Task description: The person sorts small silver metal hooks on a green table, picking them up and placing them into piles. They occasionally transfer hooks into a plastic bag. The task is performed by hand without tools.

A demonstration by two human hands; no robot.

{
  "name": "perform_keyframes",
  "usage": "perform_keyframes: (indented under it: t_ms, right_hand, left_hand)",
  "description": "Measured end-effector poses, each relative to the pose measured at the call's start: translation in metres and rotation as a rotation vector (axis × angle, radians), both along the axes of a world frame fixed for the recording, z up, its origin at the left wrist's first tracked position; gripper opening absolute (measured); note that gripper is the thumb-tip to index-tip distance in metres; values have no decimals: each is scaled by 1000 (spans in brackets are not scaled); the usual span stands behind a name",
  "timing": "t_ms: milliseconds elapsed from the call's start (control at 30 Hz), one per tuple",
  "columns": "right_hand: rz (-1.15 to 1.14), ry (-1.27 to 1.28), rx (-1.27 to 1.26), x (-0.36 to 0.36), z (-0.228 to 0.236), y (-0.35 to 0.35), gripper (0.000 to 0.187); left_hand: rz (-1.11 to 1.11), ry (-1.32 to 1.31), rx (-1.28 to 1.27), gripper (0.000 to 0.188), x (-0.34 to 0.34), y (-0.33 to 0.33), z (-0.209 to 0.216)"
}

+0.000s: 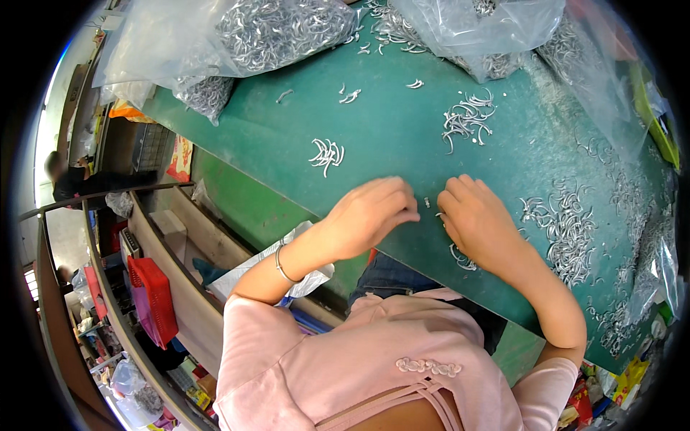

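Over the green tabletop (273, 154), near its front edge, my two hands face each other a short gap apart. My left hand (377, 215) is closed, slightly blurred, its fingers curled and thumb pointing right; whatever it holds is hidden. Fingers bent down, my right hand (474, 219) is closed too; a bright glint shows at its fingertips, too small to name. Between the hands lies a tiny silver metal piece (427, 203). Beyond my left hand is a small pile of curved silver metal pieces (327, 155). A looser pile (467, 118) lies beyond my right hand.
Right of my right forearm spreads a large heap of curved metal pieces (568, 230). Clear plastic bags (280, 36) filled with them line the far edge, with another bag (496, 43) at far right. At left stand a red basket (152, 302) and a person (72, 179).
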State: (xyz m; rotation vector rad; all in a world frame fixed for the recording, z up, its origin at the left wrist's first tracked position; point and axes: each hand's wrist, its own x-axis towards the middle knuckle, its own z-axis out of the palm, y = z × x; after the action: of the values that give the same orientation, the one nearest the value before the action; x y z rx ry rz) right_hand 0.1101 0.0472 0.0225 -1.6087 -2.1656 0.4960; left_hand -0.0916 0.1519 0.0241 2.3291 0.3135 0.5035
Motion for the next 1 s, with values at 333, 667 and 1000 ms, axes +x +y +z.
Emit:
perform_keyframes:
  t_ms: [333,667,1000]
  right_hand:
    - [-443,541,-280,53,10,41,16]
    - [-350,255,-75,70,15,8,19]
    - [-357,174,-88,55,19,4,18]
  left_hand:
    - [242,-104,44,20,76,46,-2]
    - [20,214,-87,24,21,7,-5]
    - [12,178,-21,20,22,4,-10]
